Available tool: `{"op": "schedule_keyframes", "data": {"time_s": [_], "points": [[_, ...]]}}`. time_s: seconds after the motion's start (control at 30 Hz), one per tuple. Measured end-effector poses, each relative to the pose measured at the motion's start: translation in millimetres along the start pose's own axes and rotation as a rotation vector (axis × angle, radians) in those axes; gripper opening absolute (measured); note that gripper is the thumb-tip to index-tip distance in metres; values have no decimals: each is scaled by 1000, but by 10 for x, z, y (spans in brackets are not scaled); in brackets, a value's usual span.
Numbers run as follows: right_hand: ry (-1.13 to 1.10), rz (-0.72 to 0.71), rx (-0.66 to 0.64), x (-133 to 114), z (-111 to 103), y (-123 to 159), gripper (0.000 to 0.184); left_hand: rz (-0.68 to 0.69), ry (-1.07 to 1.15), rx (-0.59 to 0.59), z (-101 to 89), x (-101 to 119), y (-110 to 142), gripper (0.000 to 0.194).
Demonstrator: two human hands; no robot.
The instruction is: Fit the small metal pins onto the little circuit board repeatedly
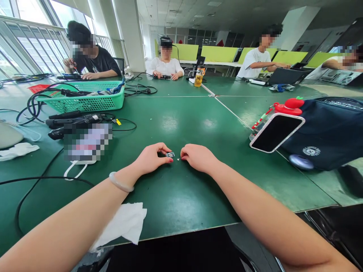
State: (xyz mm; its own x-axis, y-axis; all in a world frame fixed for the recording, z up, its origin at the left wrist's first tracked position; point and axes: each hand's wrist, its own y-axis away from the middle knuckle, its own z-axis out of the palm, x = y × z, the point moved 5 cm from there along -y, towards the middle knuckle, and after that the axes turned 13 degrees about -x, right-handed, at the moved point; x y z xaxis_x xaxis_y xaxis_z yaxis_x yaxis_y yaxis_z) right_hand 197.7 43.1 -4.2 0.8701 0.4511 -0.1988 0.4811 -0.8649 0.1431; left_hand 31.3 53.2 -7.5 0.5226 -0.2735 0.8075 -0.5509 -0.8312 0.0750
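Note:
My left hand [154, 158], with a pale bangle [120, 183] on its wrist, pinches a small dark piece with white markings [170, 154] that looks like a little circuit board. Just to the right, my right hand [198, 156] has its fingers pressed together around a tiny light-tipped piece [179, 159], too small to make out. A narrow gap separates the two pieces. Both hands are low over the green table [181, 196], near its front edge. The fingers of my right hand partly hide what they hold.
Left are a green basket [85, 102] of cables, black devices [76, 121] and a phone [87, 143]. White tissue [127, 223] lies by my left forearm. Right, a phone [278, 132] leans near a dark bag [323, 128]. Several people sit around the table; a drink bottle [199, 78] stands far back.

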Motion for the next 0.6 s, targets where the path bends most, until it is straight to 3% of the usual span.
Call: {"op": "schedule_keyframes", "data": {"time_s": [0.17,0.3,0.4,0.6], "points": [[25,2,24,16,11,-17,12,6,3,3,1,8,1,31],[-19,44,160,-41,-99,37,15,3,9,-2,12,-3,-12,30],[-26,0,253,-180,-160,87,17,2,33,5,14,-13,-23,31],[26,-70,261,-311,-117,96,18,30,49,2,11,21,-21,31]]}}
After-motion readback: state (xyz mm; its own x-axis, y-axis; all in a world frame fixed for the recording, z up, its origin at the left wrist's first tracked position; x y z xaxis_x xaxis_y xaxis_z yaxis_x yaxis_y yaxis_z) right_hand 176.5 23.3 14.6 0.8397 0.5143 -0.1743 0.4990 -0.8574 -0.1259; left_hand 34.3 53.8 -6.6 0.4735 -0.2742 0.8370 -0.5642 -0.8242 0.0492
